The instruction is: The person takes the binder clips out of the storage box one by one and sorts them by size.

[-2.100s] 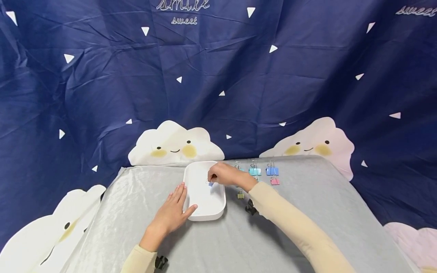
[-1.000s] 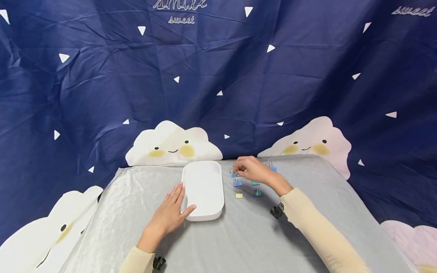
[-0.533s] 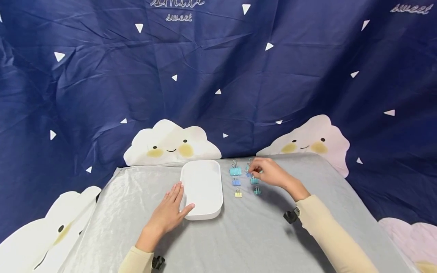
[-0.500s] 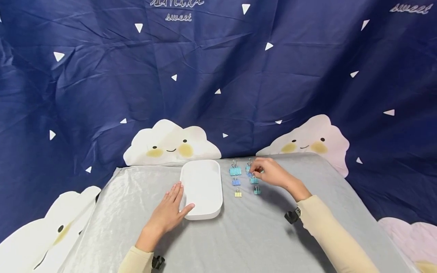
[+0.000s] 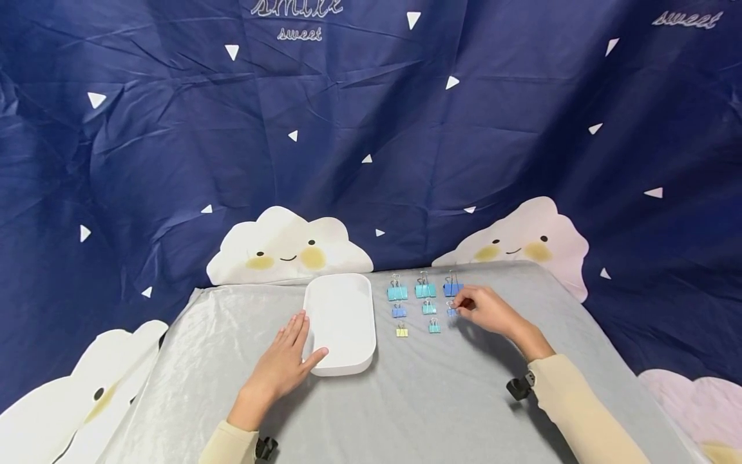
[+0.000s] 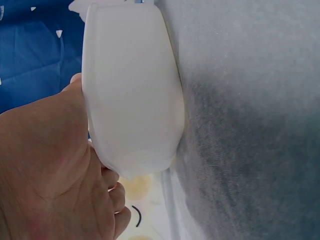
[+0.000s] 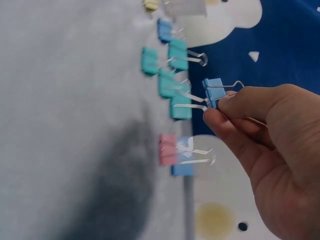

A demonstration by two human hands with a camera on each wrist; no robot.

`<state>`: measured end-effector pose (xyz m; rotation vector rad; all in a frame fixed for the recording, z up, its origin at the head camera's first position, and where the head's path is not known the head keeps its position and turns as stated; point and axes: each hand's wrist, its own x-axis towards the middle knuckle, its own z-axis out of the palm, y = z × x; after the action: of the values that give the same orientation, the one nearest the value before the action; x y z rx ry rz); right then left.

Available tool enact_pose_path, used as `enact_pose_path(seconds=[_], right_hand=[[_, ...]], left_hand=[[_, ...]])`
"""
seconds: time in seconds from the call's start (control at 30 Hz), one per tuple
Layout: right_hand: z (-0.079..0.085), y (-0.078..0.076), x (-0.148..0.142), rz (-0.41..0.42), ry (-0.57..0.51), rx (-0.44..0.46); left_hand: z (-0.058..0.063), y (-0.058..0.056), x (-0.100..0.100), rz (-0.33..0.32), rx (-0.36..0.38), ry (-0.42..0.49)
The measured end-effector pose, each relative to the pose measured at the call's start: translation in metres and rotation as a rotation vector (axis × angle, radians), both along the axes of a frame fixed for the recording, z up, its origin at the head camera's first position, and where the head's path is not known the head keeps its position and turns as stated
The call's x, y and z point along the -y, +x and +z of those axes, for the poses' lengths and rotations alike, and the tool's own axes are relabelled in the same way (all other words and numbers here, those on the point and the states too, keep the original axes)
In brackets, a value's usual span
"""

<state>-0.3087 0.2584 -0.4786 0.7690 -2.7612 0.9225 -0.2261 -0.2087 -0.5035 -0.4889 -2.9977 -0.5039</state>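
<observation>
My right hand (image 5: 489, 314) pinches a small blue binder clip (image 7: 215, 92) between thumb and fingertips, its wire handles toward the palm. In the head view this hand is at the right end of the rows of clips, in front of a large blue binder clip (image 5: 453, 289). A pink binder clip (image 7: 168, 149), hidden behind the hand in the head view, shows in the right wrist view. My left hand (image 5: 284, 361) rests with straight fingers along the left rim of a white tray (image 5: 342, 370), thumb over its near corner. The tray's inside shows plain white.
Teal binder clips (image 5: 426, 290) stand in the back and middle rows, with a smaller teal clip (image 5: 434, 327) nearer. A blue clip (image 5: 399, 311) and a yellow clip (image 5: 402, 331) stand right of the tray. Grey cloth (image 5: 406, 412) covers the table, against a navy curtain (image 5: 371, 96).
My right hand has carried the small blue clip from over the tray rightward, past the rows of clips, to their right end. The left hand stays on the tray.
</observation>
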Motion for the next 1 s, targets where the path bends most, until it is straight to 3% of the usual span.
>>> enact_pose_path(seconds=[0.3,0.6,1.0], right_hand=[[-0.024,0.002,-0.016,-0.042,0.008,-0.008],[-0.042,0.003,-0.024,-0.065,0.027,0.079],[-0.05,0.005,-0.027,-0.07,-0.036,0.134]], left_hand=[[-0.003,0.001,0.001,-0.014,-0.049,0.038],[-0.006,-0.001,0.002,-0.031,-0.069,0.039],[-0.006,-0.001,0.003,-0.036,-0.058,0.07]])
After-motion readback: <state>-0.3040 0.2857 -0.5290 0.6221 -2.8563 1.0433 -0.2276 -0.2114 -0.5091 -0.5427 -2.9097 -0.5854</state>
